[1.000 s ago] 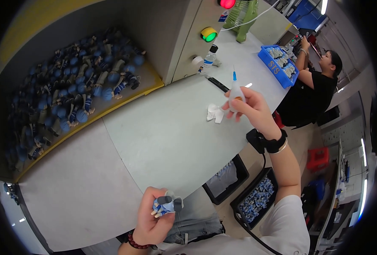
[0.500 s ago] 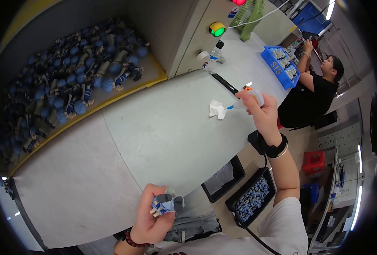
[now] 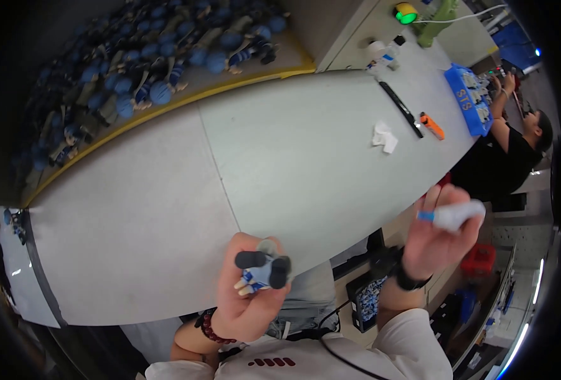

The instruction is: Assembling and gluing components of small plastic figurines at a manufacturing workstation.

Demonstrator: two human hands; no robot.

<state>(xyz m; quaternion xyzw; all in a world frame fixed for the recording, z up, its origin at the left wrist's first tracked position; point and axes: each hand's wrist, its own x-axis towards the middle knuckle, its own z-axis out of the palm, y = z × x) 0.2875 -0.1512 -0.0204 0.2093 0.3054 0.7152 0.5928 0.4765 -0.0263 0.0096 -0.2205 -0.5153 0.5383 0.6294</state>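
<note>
My left hand [image 3: 249, 297] is closed around a small toy figure [image 3: 263, 273] near the front edge of the table. The figure's dark shoes point up, and its blue and white clothes and pale fingers show; its head is hidden in my grip. Off to the right, past the table edge, my right hand [image 3: 442, 231] holds a small white squeeze bottle [image 3: 459, 216] with a blue nozzle. Motion smears this hand and the bottle. A crumpled white tissue [image 3: 384, 138] lies on the table [image 3: 306, 158], apart from both hands.
Blue-headed figures [image 3: 160, 92] fill a yellow-edged shelf at the back left. Beyond the tissue lie a black pen-like tool [image 3: 399, 107] and an orange cutter [image 3: 432, 126]. Small bottles [image 3: 382, 54] and a blue crate [image 3: 467, 95] stand farther off. A co-worker [image 3: 505, 158] is at the right.
My right hand has drawn the bottle away from the tissue, rightward and nearer to me. The whole view has shifted. The left hand still grips the figure.
</note>
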